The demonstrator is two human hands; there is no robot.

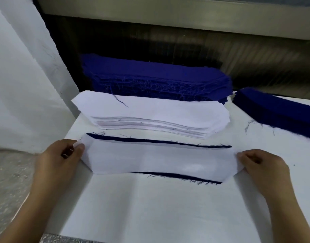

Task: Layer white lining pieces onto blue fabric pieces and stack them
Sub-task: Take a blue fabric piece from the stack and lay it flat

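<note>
A long white lining piece with tapered ends [159, 160] lies stretched across the middle of the white worktop [150, 207], its long axis running left to right, roughly parallel to the worktop's near edge. The left hand [63, 155] pinches its left end between thumb and curled fingers, and the right hand [263, 165] grips the right end the same way, so each hand has one tip and neither is nearer the middle. Directly beneath lies a dark blue fabric piece of like shape [159, 141], showing as a thin frayed strip along the lining's far side and another along the near side from the middle rightward. The lining therefore looks slightly askew on the blue, and the coming move probably turns on squaring the two outlines before letting go. Just beyond sits a stack of white lining pieces [150, 111], behind it a taller pile of blue fabric pieces [156, 76], with a second blue pile [277, 109] towards the worktop's far right corner.
</note>
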